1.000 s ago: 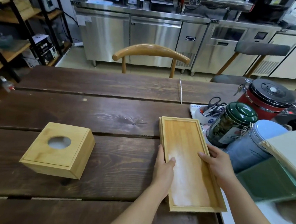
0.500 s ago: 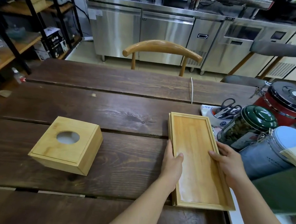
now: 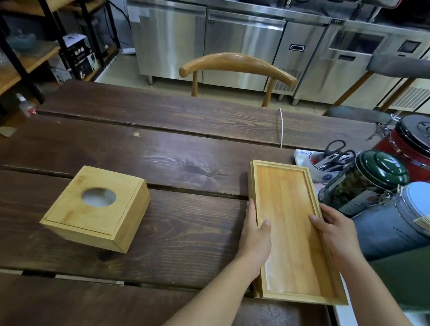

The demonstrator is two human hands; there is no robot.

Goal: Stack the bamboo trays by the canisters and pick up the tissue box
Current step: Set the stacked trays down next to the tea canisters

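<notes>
Nearest, the left hand (image 3: 255, 231) and right hand (image 3: 336, 232) gripped the long rims of the bamboo trays (image 3: 289, 219), stacked at four o'clock on the dark plank table (image 3: 158, 159); a careless nudge toward two o'clock could probably knock the green-lidded canister (image 3: 365, 183) just beside them. The tissue box (image 3: 96, 205) sat untouched at eight o'clock, with a wooden chair (image 3: 238, 67) and steel counters (image 3: 243, 37) at twelve.

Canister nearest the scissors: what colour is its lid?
Dark green lid, seen in the head view.
</notes>
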